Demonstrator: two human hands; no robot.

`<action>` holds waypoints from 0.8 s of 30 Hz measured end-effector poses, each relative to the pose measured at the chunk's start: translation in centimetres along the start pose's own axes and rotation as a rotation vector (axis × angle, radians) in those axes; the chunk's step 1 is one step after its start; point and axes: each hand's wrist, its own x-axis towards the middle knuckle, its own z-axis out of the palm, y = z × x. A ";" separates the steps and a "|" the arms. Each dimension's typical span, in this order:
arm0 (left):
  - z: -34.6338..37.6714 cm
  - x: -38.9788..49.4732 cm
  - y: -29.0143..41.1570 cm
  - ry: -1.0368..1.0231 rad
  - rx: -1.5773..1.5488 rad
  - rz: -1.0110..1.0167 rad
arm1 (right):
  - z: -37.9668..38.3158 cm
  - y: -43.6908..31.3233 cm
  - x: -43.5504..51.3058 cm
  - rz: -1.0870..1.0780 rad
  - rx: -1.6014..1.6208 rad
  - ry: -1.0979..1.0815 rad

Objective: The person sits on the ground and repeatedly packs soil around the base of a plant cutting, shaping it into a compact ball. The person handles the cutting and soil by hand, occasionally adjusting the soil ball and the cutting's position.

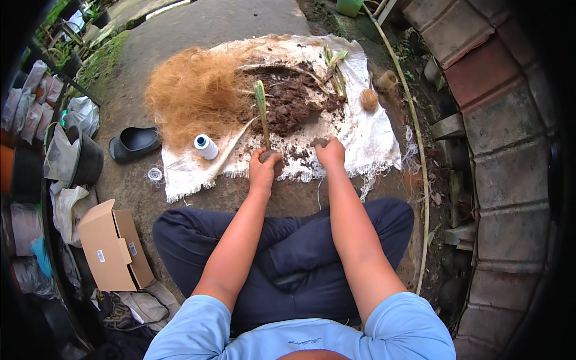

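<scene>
My left hand grips a ball of dark soil at the base of an upright plant cutting with a green, yellow-edged leaf. My right hand is at the near right part of a white woven sack, its fingers closed on a small clump of soil. Beyond both hands lies a heap of dark moist soil. Brown coconut fibre is piled on the sack's left, with a cone of white thread close by. More leafy cuttings and a fibre-wrapped ball lie on the right.
A black clog and a tangle of white thread lie left of the sack. Further left are a black bucket and a cardboard box. A long thin pole runs along the right, beside roof tiles.
</scene>
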 end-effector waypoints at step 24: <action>-0.6 1.0 -1.3 0.030 0.051 0.021 | -0.2 -1.6 -0.8 -0.004 0.071 0.105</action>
